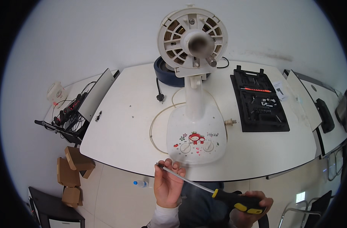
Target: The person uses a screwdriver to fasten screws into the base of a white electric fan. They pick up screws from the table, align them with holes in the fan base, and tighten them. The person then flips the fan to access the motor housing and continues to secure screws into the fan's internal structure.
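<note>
My right hand (257, 201) is wrapped round the black and yellow handle of a long screwdriver (198, 185) beyond the table's front edge. The shaft runs up and left to my left hand (169, 186), palm up. There, thumb and fingers close at the tip on a small dark piece (160, 165), too small to name. Just behind the left fingertips stands a white electric fan (196, 140) with no blades or guard. Its round motor housing (169, 24) faces me, with a metal shaft stub. Two knobs and cartoon prints are on the base.
On the white table (120, 114) lie an open black tool case (253, 114), a black plug (160, 98) and a few tiny bits. A dark blue round object (164, 78) stands behind the fan. Cardboard boxes (69, 176) and a bottle (141, 184) are on the floor.
</note>
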`<state>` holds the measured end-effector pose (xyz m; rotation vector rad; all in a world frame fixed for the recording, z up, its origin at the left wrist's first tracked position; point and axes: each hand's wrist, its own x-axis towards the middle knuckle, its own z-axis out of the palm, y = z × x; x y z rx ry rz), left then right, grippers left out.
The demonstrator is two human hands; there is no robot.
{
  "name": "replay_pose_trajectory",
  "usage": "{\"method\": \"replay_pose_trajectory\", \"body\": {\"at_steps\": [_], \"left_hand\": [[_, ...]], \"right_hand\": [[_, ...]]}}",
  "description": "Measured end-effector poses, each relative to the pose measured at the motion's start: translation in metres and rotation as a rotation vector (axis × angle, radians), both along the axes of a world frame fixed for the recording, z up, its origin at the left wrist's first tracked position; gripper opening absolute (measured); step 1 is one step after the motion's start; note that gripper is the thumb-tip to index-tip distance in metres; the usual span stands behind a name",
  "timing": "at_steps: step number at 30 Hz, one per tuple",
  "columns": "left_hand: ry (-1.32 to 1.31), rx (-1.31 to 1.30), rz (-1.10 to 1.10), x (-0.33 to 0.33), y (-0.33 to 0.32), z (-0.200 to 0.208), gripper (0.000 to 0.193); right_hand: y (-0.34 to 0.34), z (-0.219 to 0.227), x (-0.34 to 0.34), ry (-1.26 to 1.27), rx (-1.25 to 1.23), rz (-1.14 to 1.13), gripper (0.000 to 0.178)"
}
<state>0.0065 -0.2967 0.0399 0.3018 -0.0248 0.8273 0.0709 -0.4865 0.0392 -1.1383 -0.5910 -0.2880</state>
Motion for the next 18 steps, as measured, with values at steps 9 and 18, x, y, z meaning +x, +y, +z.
{"method": "replay_pose_trajectory", "body": {"at_steps": [9, 18], "left_hand": [[0.166, 0.141, 0.121, -0.007, -0.002, -0.008, 0.02], [1.046, 1.491, 0.933, 0.017, 0.007, -0.014, 0.038]], "right_hand": [[-0.011, 0.021, 0.017, -0.205, 0.177, -0.076, 0.03], [-0.002, 0.064, 0.052, -0.425, 0.243, -0.234, 0.039]]}}
